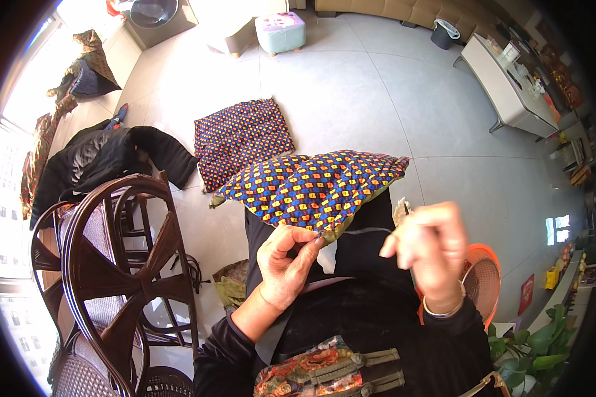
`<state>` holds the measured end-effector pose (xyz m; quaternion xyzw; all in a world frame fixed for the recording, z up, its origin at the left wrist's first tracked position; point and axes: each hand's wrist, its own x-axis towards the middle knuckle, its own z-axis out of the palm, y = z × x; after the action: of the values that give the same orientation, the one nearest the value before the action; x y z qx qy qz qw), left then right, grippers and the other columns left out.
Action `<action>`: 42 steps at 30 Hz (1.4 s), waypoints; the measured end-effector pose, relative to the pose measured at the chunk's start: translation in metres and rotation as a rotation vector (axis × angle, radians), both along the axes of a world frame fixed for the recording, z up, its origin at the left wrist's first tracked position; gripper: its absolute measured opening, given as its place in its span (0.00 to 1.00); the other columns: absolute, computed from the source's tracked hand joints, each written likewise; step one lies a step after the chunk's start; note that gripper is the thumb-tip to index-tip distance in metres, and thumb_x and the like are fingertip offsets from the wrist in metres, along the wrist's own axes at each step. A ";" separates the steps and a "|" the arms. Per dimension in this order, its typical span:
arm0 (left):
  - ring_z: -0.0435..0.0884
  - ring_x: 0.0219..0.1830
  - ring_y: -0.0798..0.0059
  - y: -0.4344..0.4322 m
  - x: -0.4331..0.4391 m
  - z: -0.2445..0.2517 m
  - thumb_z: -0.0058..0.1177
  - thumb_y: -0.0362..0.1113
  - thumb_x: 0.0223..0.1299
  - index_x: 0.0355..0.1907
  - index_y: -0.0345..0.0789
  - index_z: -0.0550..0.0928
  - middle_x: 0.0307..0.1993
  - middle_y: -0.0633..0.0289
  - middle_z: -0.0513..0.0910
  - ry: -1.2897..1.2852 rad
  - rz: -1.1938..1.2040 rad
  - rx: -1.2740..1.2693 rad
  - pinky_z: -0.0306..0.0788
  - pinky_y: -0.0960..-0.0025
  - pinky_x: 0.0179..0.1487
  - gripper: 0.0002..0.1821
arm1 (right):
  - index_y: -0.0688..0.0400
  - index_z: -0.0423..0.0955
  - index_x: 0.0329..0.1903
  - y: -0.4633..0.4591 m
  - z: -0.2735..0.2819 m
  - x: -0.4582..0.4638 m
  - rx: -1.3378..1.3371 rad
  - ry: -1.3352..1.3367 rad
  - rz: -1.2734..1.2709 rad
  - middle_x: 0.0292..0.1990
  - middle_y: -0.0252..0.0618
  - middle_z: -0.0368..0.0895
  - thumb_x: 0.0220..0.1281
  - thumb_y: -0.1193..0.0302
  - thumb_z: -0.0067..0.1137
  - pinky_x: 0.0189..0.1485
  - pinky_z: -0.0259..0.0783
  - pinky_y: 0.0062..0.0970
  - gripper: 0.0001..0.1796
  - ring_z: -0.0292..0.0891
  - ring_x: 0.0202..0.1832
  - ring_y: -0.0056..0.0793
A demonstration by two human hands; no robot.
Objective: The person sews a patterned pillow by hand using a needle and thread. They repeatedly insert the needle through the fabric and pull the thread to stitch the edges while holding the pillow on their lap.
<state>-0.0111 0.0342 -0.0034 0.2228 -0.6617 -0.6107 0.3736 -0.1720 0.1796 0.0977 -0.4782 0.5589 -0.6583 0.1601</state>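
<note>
A padded fabric piece point(318, 186) with a blue, red and yellow pattern and a green underside lies over my knees. The thumb and fingers of my left hand point(290, 263) pinch its near edge. Raised to the right, apart from the cloth, is my right hand point(429, 248); it is blurred, with fingers curled, and I cannot tell whether it holds something small. A similar patterned padded piece point(243, 136) lies flat on the floor beyond my knees. Floral fabric with green knotted cord fastenings point(310, 369) shows at my front.
Dark rattan chairs point(144, 283) stand at the left, with a black padded garment point(104, 159) behind them. An orange basket point(482, 283) is at my right, near a leafy plant point(536, 347). Farther off are a pastel stool point(280, 37), a bin point(444, 37) and a white cabinet point(506, 94).
</note>
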 end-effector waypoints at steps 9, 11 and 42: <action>0.80 0.36 0.76 0.003 0.002 -0.002 0.69 0.20 0.58 0.36 0.29 0.86 0.33 0.63 0.84 0.033 -0.007 0.066 0.73 0.73 0.43 0.06 | 0.65 0.81 0.48 -0.025 -0.049 0.026 0.269 0.318 -0.014 0.28 0.40 0.77 0.68 0.84 0.62 0.30 0.72 0.26 0.09 0.75 0.26 0.28; 0.80 0.36 0.76 0.003 0.002 -0.001 0.68 0.19 0.58 0.37 0.29 0.86 0.34 0.63 0.84 0.039 -0.007 0.050 0.73 0.73 0.43 0.07 | 0.65 0.81 0.48 -0.024 -0.049 0.026 0.268 0.310 -0.012 0.28 0.42 0.78 0.67 0.85 0.62 0.31 0.72 0.26 0.09 0.76 0.26 0.30; 0.81 0.37 0.78 0.006 0.002 0.000 0.68 0.18 0.58 0.37 0.28 0.86 0.34 0.63 0.84 0.048 -0.012 0.080 0.74 0.75 0.43 0.07 | 0.66 0.81 0.48 -0.023 -0.047 0.029 0.291 0.331 -0.036 0.29 0.45 0.80 0.65 0.86 0.60 0.31 0.75 0.29 0.10 0.81 0.27 0.37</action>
<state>-0.0090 0.0400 -0.0032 0.2191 -0.6287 -0.6442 0.3765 -0.1426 0.1569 0.0505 -0.5414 0.6752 -0.4860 0.1217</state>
